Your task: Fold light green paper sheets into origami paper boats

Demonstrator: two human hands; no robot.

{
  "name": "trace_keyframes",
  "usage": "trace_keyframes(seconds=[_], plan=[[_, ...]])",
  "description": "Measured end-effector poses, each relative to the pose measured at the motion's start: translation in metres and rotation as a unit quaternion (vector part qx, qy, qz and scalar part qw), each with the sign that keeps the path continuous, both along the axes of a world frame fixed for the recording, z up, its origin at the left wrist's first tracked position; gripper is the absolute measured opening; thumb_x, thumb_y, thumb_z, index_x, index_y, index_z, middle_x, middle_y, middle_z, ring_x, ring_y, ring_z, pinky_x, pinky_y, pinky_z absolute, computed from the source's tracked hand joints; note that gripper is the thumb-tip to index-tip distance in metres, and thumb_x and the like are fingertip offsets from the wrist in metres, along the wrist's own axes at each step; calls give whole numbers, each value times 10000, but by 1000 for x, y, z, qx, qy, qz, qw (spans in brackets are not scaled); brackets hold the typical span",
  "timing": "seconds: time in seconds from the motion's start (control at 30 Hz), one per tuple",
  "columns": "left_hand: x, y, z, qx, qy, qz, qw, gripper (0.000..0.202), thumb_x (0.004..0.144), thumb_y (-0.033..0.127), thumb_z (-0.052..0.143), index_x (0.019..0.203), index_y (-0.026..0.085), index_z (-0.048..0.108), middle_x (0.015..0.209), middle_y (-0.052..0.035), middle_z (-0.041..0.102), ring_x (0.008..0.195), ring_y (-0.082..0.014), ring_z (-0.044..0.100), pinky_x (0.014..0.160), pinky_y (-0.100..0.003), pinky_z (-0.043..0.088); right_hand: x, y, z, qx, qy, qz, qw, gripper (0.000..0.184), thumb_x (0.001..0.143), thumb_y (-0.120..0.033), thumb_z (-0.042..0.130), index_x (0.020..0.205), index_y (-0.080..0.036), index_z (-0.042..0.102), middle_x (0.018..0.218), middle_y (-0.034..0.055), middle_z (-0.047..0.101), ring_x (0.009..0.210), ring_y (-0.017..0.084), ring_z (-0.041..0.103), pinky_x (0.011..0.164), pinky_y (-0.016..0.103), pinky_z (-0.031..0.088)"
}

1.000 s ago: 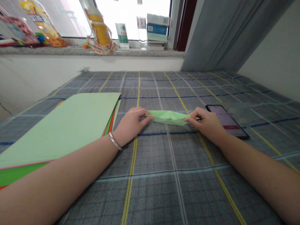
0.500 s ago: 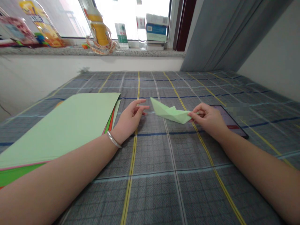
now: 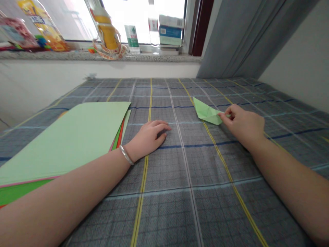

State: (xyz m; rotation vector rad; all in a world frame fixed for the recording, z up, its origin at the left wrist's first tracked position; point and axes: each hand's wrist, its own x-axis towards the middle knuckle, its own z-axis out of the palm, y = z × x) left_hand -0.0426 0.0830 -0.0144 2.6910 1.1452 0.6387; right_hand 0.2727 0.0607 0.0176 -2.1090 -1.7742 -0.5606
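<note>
A folded light-green paper boat (image 3: 207,114) is at the right of centre, its pointed left end tilted up. My right hand (image 3: 243,121) pinches the boat's right tip between thumb and fingers. Palm down near the middle of the cloth, my left hand (image 3: 153,135) holds nothing; its fingers are slightly bent and apart. Left of that hand lies a stack of coloured paper (image 3: 74,137), light green on top, with green, red and pink edges showing beneath.
A grey checked cloth (image 3: 164,212) covers the surface. Along the far side, a stone windowsill (image 3: 144,57) carries a yellow bottle (image 3: 109,32), a white and green tube (image 3: 132,39), boxes (image 3: 171,31) and snack packs. A grey curtain (image 3: 246,37) hangs at the right.
My right hand has carried the paper boat to the right and farther back, now covering where the phone lay. My left hand has lowered, palm turned down onto the cloth.
</note>
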Motion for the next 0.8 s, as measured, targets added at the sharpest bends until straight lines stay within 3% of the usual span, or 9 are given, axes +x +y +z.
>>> trace_keyframes(seconds=[0.27,0.53,0.7,0.8], plan=[[2,-4,2,14,56,5,998,303,888,212,440,1140,208,608,1256,-69,577,1166,-222,505,1044,-434,366,10,4,-3,-4,29,1,1000,378,846,-578,448,807,-229,587,681,53,645,570,207,539,519,290,267],[1,-3,1,19,68,-8,997,305,900,219,430,1158,199,591,1243,-76,584,1163,-219,508,1039,-424,370,10,4,0,-11,20,15,1000,363,819,-553,495,948,-234,611,766,60,657,660,234,577,526,294,305],[1,-4,1,21,71,-9,997,311,899,220,426,1167,211,583,1248,-73,581,1173,-222,506,1039,-436,371,-3,-4,5,73,-10,75,994,367,820,-493,523,1045,-215,606,955,90,642,789,251,594,569,319,373],[2,-5,2,24,74,-11,997,312,903,221,419,1169,211,582,1244,-75,583,1166,-223,511,1035,-440,376,-16,-10,-2,66,-36,194,978,260,843,-404,531,979,-208,634,980,99,637,884,259,588,663,346,433]])
